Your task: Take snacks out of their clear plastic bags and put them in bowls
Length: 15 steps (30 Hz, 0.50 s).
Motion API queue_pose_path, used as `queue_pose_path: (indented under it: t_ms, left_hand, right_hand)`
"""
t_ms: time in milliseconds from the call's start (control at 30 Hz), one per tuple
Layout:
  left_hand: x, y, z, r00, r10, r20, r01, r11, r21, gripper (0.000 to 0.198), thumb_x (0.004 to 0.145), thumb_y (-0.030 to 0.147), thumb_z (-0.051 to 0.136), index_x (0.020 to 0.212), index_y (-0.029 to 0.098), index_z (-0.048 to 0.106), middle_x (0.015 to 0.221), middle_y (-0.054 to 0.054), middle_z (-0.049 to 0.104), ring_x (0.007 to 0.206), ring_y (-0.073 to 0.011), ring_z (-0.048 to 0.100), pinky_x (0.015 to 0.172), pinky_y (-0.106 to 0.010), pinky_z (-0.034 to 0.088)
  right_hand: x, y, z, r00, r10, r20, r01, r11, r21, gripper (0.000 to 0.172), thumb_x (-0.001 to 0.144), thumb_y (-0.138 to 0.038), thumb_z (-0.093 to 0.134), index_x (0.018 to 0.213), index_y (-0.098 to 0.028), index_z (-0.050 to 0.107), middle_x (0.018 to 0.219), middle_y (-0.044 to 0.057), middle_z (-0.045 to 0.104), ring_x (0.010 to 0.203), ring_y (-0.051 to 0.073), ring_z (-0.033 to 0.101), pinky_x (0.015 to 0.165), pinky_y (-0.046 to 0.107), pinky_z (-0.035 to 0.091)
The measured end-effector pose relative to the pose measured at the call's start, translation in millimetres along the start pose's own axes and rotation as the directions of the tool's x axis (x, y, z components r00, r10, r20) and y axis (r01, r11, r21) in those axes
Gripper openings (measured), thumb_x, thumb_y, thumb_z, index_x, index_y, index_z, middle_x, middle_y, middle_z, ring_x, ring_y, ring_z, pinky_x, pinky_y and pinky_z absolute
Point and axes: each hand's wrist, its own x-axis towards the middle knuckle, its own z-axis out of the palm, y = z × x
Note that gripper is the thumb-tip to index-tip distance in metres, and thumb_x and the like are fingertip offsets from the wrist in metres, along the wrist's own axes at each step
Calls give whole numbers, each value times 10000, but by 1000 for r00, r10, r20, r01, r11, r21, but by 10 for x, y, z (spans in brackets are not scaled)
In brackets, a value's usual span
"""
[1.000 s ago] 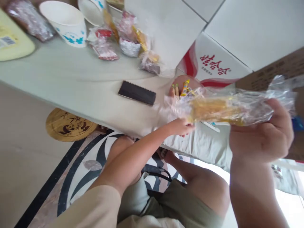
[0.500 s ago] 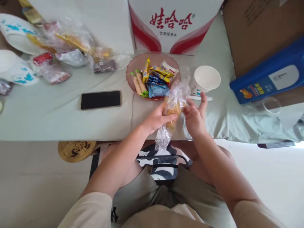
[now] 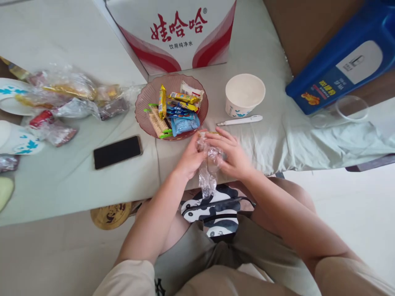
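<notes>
Close to the table's front edge, my left hand [image 3: 189, 159] is closed around a bundle of clear plastic wrap [image 3: 207, 181]. My right hand [image 3: 233, 156] curls over the same bundle from the other side, fingers across its top. The yellowish food inside is mostly hidden by my fingers, and a crumpled tail of wrap hangs toward my lap. Just beyond the hands, a pink glass plate [image 3: 142, 110] holds wrapped snacks [image 3: 184, 124] in yellow, blue and green-ended packs. A slim white tool with a grey tip [image 3: 242, 120] lies before a white paper bowl [image 3: 240, 107].
A black phone [image 3: 117, 152] lies to the left, with plastic-wrapped food packs [image 3: 77, 107] behind it. White paper cups [image 3: 18, 139] stand at far left. A white-and-red carton [image 3: 182, 49] is behind the plate; a blue jug [image 3: 339, 74] and clear plastic cup [image 3: 352, 109] are at right.
My right hand has come in from beside the bundle and closed over it. The yellow food, plainly visible before, is now largely covered. The camera view has shifted and tilted.
</notes>
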Motion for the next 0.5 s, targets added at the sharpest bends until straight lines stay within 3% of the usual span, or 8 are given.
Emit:
queue_pose_path:
  t_ms: [133, 267, 400, 500]
  left_hand:
    - [-42, 85, -21, 991, -123, 58, 133, 965, -226, 628, 666, 299, 818, 1251, 265, 594, 1205, -24, 705, 1065, -217, 680, 873, -316, 545]
    - [-93, 137, -72, 984, -163, 74, 178, 939, -295, 508, 786, 526, 719, 1193, 234, 636, 1179, -60, 723, 1081, -257, 692, 858, -359, 566]
    - [-180, 136, -141, 984, -149, 99, 168, 959, -227, 609, 731, 410, 827, 1275, 239, 614, 1119, -42, 739, 993, -209, 717, 859, -323, 560]
    - [-228, 142, -193, 980, -156, 122, 181, 958, -225, 633, 715, 339, 844, 1300, 254, 618, 1110, -35, 747, 948, -203, 730, 858, -330, 569]
  right_hand:
    - [-30, 35, 43, 1000, 25, -12, -25, 999, -32, 584, 896, -322, 516, 1469, -208, 518, 1525, 143, 569, 1523, 370, 375, 1121, 627, 402]
    - [-63, -51, 16, 991, -92, 93, 98, 993, -67, 493, 907, -389, 532, 1373, -252, 617, 1547, 98, 555, 1562, 393, 284, 1153, 649, 337]
    - [-158, -164, -83, 944, -253, 211, 264, 964, -27, 454, 877, -487, 596, 1286, -326, 708, 1600, 24, 496, 1594, 408, 168, 1210, 666, 248]
    - [-220, -160, -173, 947, -291, 138, 288, 957, 45, 332, 898, -414, 569, 1161, -342, 760, 1525, 8, 566, 1560, 360, 292, 1236, 617, 279]
